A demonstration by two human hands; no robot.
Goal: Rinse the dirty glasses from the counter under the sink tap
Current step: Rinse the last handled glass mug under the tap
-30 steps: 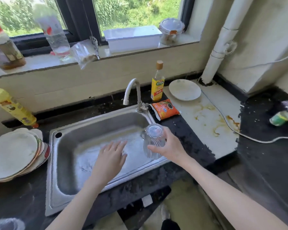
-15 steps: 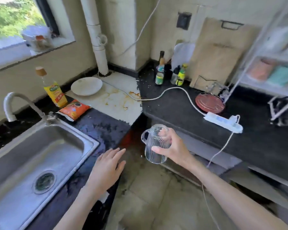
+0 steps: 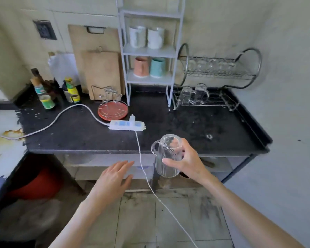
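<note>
Now my right hand grips the glass mug upside down over the counter edge; left hand relaxed, empty. Carry steady toward rack, avoid cord.

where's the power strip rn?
Head view, centre: the power strip lies on the black counter, just in front of the red round tray.
</note>
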